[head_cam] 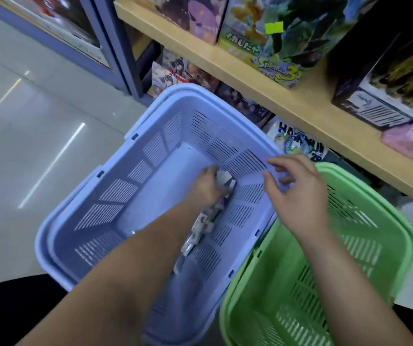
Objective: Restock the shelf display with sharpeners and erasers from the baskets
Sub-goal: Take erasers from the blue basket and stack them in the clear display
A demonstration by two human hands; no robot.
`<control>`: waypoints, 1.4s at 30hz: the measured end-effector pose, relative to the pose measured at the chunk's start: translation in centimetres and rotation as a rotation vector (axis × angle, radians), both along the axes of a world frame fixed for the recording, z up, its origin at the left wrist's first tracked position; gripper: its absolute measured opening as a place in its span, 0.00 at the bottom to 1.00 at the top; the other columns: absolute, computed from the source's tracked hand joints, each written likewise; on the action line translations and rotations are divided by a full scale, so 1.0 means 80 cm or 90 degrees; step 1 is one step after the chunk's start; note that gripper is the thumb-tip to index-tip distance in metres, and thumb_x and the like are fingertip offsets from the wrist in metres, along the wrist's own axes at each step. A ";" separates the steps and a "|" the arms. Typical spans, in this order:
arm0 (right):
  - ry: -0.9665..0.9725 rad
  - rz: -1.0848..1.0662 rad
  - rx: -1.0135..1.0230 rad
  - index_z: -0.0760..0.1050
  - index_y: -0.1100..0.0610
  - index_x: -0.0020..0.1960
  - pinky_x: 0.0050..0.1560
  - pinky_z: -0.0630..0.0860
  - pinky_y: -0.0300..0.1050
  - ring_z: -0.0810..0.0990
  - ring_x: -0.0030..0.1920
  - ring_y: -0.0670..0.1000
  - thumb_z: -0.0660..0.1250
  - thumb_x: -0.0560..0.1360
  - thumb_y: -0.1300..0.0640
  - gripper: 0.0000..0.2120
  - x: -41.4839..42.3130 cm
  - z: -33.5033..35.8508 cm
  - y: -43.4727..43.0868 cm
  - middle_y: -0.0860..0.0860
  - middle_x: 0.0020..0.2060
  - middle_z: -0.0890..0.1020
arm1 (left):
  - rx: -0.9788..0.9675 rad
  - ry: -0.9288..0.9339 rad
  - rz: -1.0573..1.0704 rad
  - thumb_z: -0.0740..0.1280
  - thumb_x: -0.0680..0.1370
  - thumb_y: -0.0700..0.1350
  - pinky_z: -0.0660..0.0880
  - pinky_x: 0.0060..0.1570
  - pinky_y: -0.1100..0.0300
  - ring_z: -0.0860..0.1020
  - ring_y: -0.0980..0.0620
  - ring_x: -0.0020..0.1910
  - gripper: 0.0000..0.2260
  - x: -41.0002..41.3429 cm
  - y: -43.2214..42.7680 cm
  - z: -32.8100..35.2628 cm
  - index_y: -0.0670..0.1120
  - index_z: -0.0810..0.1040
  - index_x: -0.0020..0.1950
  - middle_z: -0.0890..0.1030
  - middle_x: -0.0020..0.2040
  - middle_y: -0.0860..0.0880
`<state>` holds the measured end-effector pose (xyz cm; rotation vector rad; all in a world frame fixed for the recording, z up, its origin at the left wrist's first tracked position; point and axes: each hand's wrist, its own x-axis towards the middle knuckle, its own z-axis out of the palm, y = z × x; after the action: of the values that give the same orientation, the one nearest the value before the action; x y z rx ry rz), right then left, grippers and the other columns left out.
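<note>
A lilac plastic basket (115,196) stands on the floor below the shelf, tilted toward me. My left hand (206,188) reaches deep inside it and grips small printed packs (225,179) at the right wall. More small packs (200,231) lie in a row along that wall under my forearm. My right hand (297,193) holds the lilac basket's right rim, fingers curled over the edge. A green basket (375,233) stands to the right; what shows of its inside holds nothing.
A wooden shelf (287,96) runs diagonally above the baskets, carrying large printed boxes (270,38) and a pink box (410,141). Packaged goods (183,71) fill the lower shelf behind the baskets. Shiny tiled floor (25,121) lies to the left.
</note>
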<state>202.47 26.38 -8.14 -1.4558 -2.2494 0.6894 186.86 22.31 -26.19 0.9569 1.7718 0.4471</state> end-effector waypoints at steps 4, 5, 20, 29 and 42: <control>-0.034 -0.085 0.076 0.81 0.57 0.60 0.60 0.72 0.47 0.76 0.56 0.57 0.72 0.74 0.57 0.14 0.010 -0.015 -0.012 0.54 0.56 0.75 | -0.021 0.010 0.029 0.74 0.76 0.49 0.77 0.50 0.48 0.78 0.42 0.49 0.13 0.016 0.006 -0.008 0.50 0.73 0.55 0.76 0.54 0.44; -0.054 -0.104 0.082 0.80 0.56 0.61 0.62 0.69 0.47 0.74 0.58 0.57 0.73 0.74 0.57 0.16 0.012 -0.020 -0.016 0.55 0.58 0.73 | -0.017 0.017 0.038 0.73 0.76 0.47 0.78 0.49 0.46 0.79 0.42 0.46 0.11 0.019 0.004 -0.011 0.51 0.72 0.51 0.77 0.50 0.45; -0.020 -0.185 0.069 0.73 0.57 0.68 0.61 0.69 0.57 0.68 0.60 0.57 0.70 0.71 0.55 0.26 0.014 -0.049 -0.021 0.55 0.60 0.74 | -0.050 -0.010 0.038 0.70 0.78 0.50 0.74 0.52 0.54 0.78 0.42 0.56 0.16 0.040 0.011 -0.022 0.46 0.71 0.62 0.79 0.56 0.45; 0.001 -0.189 0.084 0.74 0.58 0.67 0.61 0.69 0.54 0.68 0.59 0.57 0.71 0.69 0.57 0.26 0.011 -0.050 -0.021 0.56 0.59 0.75 | -0.070 -0.061 -0.047 0.68 0.80 0.38 0.71 0.47 0.63 0.77 0.47 0.54 0.18 0.034 0.017 -0.019 0.42 0.72 0.69 0.78 0.60 0.43; 0.018 -0.184 0.086 0.75 0.58 0.66 0.59 0.69 0.54 0.69 0.58 0.58 0.70 0.69 0.57 0.25 0.009 -0.048 -0.023 0.56 0.58 0.75 | -0.042 -0.015 -0.061 0.67 0.79 0.35 0.72 0.32 0.62 0.77 0.45 0.39 0.11 -0.025 -0.038 -0.001 0.47 0.75 0.58 0.75 0.61 0.41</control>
<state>203.21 24.58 -11.98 -1.6463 -1.9678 0.4556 184.87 19.27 -26.26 0.9813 1.7013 0.3348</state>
